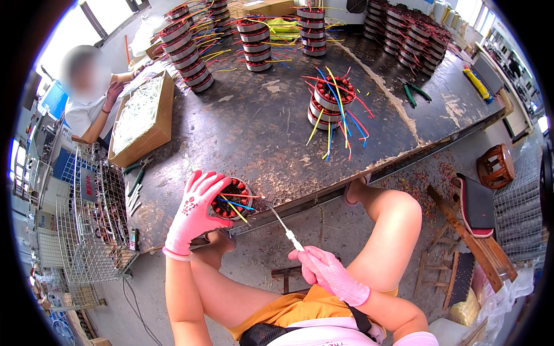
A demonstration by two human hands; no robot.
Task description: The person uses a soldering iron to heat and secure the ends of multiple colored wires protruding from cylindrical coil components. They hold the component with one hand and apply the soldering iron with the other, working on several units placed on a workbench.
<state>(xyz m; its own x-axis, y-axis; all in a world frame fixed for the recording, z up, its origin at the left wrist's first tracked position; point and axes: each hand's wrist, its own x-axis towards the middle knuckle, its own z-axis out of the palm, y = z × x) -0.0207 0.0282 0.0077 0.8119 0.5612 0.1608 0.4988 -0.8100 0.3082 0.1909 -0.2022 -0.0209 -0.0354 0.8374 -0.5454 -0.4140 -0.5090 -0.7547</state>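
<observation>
1. Stator of round shape, with grey metal ring and red-black windings (236,189), is sitting at the near left edge of the dark, worn table (231,127). Whether its whole base is resting on the table, I cannot tell. This near place is probably giving both hands an easy reach.

2. The pink-gloved left hand (196,213) is gripping the stator: its fingers are curving along the far left side, and its thumb is lying on the near side. Such a wide hold is probably steadying the round body, while it is leaving the right side free.

3. Red, blue and yellow wires (241,205) are pointing from the stator to the right, so their ends are lying clear of the left palm.

4. The pink-gloved right hand (329,270) is gripping, with closed fingers, a thin stick-like tool with white handle and grey rod (281,222). It is holding this from the near right, seemingly for aiming the tip at the red wire's end. If they are touching, I cannot tell.

5. Tall grey-and-red stator columns (254,49) are standing on the far side; stacking is likely saving space.

6. A long brown cardboard box with white slender pieces (144,144) is lying at the left, near green-handled pliers (137,181), perhaps for easy reaching.
</observation>
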